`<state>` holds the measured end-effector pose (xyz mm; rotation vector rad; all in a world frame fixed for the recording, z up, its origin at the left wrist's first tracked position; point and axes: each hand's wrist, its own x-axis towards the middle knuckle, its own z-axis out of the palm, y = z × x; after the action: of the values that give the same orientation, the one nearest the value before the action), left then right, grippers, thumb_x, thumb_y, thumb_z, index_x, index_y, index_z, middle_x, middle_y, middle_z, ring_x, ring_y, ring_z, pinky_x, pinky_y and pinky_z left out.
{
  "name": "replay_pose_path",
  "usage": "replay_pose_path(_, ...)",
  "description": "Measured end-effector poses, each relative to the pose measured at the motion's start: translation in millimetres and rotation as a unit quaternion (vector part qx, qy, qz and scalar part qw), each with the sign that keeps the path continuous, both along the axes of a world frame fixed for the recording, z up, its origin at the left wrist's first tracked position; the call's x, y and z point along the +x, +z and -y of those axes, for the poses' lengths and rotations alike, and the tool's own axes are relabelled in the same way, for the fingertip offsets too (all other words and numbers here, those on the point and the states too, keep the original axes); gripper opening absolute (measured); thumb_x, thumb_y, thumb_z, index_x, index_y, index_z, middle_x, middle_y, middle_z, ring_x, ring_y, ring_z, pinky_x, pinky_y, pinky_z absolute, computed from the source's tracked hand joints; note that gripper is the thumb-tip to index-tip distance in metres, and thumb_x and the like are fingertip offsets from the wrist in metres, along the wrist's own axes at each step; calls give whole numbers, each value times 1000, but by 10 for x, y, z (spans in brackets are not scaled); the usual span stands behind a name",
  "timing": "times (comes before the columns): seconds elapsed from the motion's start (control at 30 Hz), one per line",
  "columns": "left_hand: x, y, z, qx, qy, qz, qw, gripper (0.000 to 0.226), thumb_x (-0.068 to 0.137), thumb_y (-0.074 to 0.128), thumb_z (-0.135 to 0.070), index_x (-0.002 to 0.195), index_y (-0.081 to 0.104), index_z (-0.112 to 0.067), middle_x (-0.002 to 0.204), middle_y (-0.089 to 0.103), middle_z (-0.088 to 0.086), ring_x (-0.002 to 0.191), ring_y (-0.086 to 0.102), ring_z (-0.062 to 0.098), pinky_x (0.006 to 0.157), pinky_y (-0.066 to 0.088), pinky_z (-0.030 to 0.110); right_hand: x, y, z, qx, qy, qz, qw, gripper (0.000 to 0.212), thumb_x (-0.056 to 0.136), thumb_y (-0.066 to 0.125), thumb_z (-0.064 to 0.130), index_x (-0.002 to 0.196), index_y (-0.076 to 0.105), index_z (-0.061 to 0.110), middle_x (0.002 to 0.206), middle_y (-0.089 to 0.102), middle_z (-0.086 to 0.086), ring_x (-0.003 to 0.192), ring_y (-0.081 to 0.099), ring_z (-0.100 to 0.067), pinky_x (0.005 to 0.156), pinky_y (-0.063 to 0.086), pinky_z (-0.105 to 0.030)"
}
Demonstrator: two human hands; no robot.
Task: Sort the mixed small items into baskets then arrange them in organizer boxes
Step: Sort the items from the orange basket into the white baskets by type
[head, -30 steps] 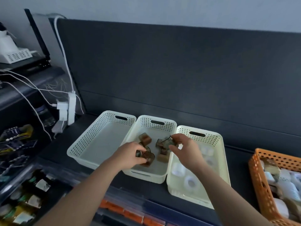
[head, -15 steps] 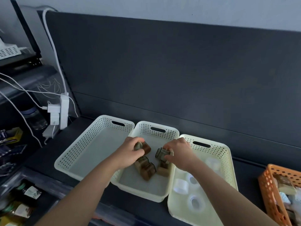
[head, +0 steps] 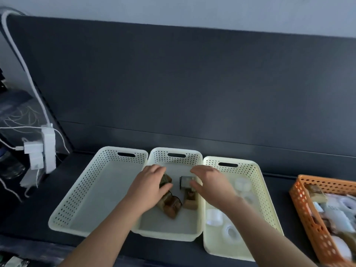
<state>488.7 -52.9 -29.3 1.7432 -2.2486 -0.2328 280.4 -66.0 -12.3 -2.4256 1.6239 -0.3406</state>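
Observation:
Three white perforated baskets stand side by side on a dark shelf. The left basket (head: 81, 207) holds nothing. The middle basket (head: 173, 154) holds several small brown tape dispensers (head: 170, 206). My left hand (head: 148, 186) is down inside it, fingers and thumb around a brown dispenser (head: 166, 179). My right hand (head: 211, 185) hovers with spread fingers over a grey-faced dispenser (head: 185, 182) lying on the basket floor, its thumb beside it. The right basket (head: 259, 189) holds white tape rolls (head: 232, 231).
An orange basket (head: 308, 218) full of mixed rolls and small packs sits at the far right, partly cut off. A dark padded back panel (head: 192, 93) rises behind the baskets. A white power strip with plugs and cables (head: 45, 149) hangs at the left.
Both hands have lowered their dispensers deeper into the middle basket. My right hand's fingers have spread off the grey-faced one. The view has tilted up and to the right.

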Motion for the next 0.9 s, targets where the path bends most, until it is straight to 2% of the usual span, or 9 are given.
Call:
replay_pose_path(0.17,-72,194,-206,-31,-72,-51,996,50,93,51,-46,135,51,-20,134,50,-9,126,42,10,107,34,25,-183,187,-549,-6,-93,59,994,43,95,47,44,135,50,26,139,50,12,127,46,-11,103,38,-25)
replay_pose_path(0.27,-292,316,-312,-46,-135,-78,987,46,90,51,-49,126,59,-22,125,56,-11,119,47,11,103,39,28,-380,252,-922,-20,-165,80,983,44,94,50,45,134,51,29,138,50,16,125,47,-7,102,37,-21)
replay_pose_path(0.4,-778,443,-481,-55,-226,-89,968,41,88,51,-50,116,66,-23,114,61,-13,108,55,10,92,42,26,-724,356,-1428,-40,-257,87,962,42,92,55,42,130,56,24,133,55,12,122,51,-8,101,37,-20)
replay_pose_path(0.5,-1198,514,-631,-38,-290,-104,951,37,92,56,-42,121,64,-22,119,59,-13,112,52,7,96,40,21,-1024,408,-1780,-39,-314,87,945,41,92,56,41,129,57,23,131,56,12,120,51,-7,97,35,-16)
replay_pose_path(0.6,-1636,545,-765,-24,-342,-126,931,37,93,55,-39,126,60,-22,125,56,-14,118,47,5,100,32,17,-1364,431,-2072,-35,-360,96,927,39,92,57,40,126,59,22,126,58,11,109,58,-11,90,42,-21)
replay_pose_path(0.63,-1782,555,-812,-19,-351,-130,927,36,93,56,-38,124,61,-22,124,57,-13,116,48,6,98,33,17,-1483,432,-2153,-36,-374,103,921,37,92,57,39,124,61,21,125,59,10,106,60,-12,89,44,-23)
replay_pose_path(0.8,-2552,545,-972,4,-373,-148,916,32,90,59,-40,118,65,-25,117,62,-14,109,54,5,92,41,17,-2189,408,-2468,-35,-417,115,901,40,93,55,42,128,58,25,132,56,9,119,53,-9,98,43,-25)
replay_pose_path(0.9,-3064,507,-1022,41,-362,-156,918,34,90,59,-40,119,65,-23,118,62,-12,110,55,6,94,47,26,-2741,384,-2578,-25,-427,122,896,38,92,57,38,127,60,22,131,59,5,114,58,-11,92,48,-26)
